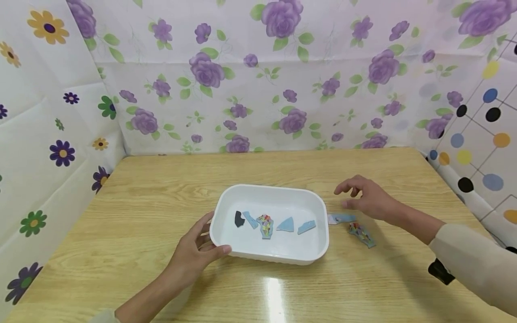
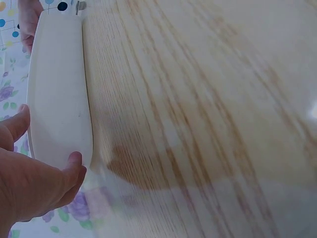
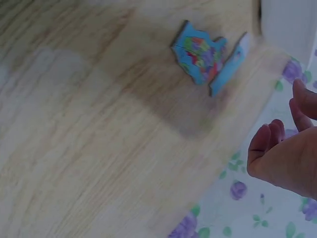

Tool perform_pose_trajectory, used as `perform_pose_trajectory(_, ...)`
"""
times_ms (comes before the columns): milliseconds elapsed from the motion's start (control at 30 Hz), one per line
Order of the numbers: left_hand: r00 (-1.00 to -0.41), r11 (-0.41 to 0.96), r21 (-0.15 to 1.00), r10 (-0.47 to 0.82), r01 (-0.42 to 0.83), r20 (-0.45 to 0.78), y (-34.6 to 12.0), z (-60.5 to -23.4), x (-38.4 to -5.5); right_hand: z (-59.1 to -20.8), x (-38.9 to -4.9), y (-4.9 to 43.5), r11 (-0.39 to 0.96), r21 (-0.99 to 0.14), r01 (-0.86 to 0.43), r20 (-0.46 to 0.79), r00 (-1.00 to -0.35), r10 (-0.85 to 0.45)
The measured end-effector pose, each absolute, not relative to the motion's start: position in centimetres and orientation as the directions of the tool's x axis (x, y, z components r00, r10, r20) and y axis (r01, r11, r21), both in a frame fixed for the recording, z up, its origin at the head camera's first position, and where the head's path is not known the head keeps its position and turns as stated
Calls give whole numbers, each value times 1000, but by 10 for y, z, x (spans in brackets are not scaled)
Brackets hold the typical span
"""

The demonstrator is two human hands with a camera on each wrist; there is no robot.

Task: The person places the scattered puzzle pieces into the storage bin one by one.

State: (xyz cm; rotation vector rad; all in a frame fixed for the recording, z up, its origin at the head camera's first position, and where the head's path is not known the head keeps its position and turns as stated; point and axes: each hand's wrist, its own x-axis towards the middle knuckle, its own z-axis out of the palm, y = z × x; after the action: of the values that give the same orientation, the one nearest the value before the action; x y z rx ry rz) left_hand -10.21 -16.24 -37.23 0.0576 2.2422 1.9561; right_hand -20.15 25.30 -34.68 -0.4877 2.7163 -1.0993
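A white plastic tub (image 1: 274,249) sits on the table in the head view. Inside it lie several flat puzzle pieces: a black one (image 1: 239,219), a multicoloured one (image 1: 265,225), and light blue ones such as the triangular piece (image 1: 286,224). My left hand (image 1: 193,251) grips the tub's left end, thumb at the rim and fingers along the outer wall. To the right of the tub, my right hand (image 1: 369,199) hovers with loosely bent fingers and holds nothing. Near it on the table are a narrow blue piece (image 3: 231,67) and a multicoloured map-like piece (image 3: 200,52).
The wood-grain table (image 1: 161,188) meets a flower-patterned sheet (image 1: 242,89) at its back edge. A dotted sheet (image 1: 480,134) stands at the right and another floral sheet (image 1: 44,148) at the left. A black item (image 1: 441,272) shows beside the right sleeve.
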Motion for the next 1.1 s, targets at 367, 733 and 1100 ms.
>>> perform_pose_trajectory(367,-986,139,987,134,-83,-102,-164,-374,-101,-358,-205,254,653,-686,-320,-125,-833,-539)
perform_pose_trajectory(733,-985,140,987,136,-82,-102,-164,-372,-100,-374,-212,254,688,-664,-293,-134,-859,-495)
perform_pose_trajectory(1100,-983,121,989,156,-79,-98,-165,-372,-100,-390,-217,258,685,-627,-371,4,-881,-473)
